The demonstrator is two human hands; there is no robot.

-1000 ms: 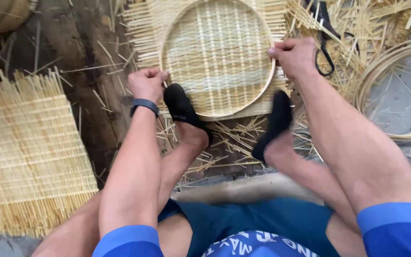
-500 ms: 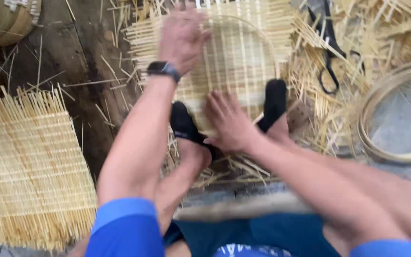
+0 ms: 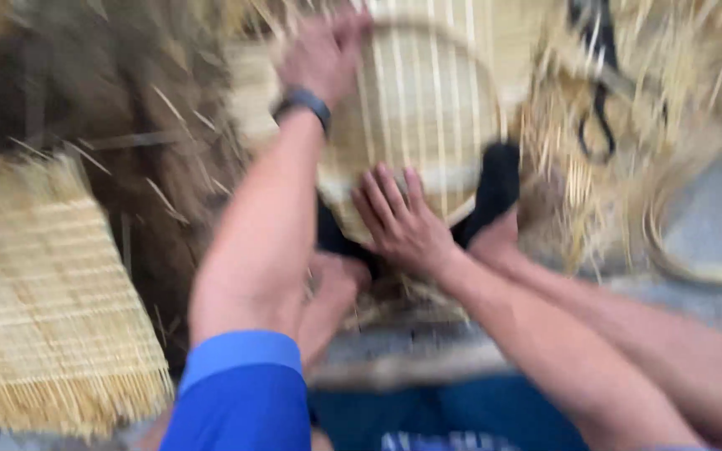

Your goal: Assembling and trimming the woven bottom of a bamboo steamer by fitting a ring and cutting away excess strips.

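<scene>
The picture is blurred by motion. A round woven bamboo tray (image 3: 428, 100) lies on the ground ahead of me, between my two feet in black socks (image 3: 497, 179). My left hand (image 3: 321, 52), with a dark wristband (image 3: 302, 104), reaches over the tray's far left rim; its grip is too blurred to read. My right hand (image 3: 399, 221) lies flat on the tray's near rim with its fingers spread.
A square woven bamboo mat (image 3: 43, 292) lies at the left. Loose bamboo strips (image 3: 570, 167) are heaped right of the tray, with black scissors (image 3: 599, 83) on them. A round hoop (image 3: 695, 259) sits at the far right on grey ground.
Both hands left the tray's side rims. The left went to the far rim and the right came down flat on the near rim. The view has moved closer.
</scene>
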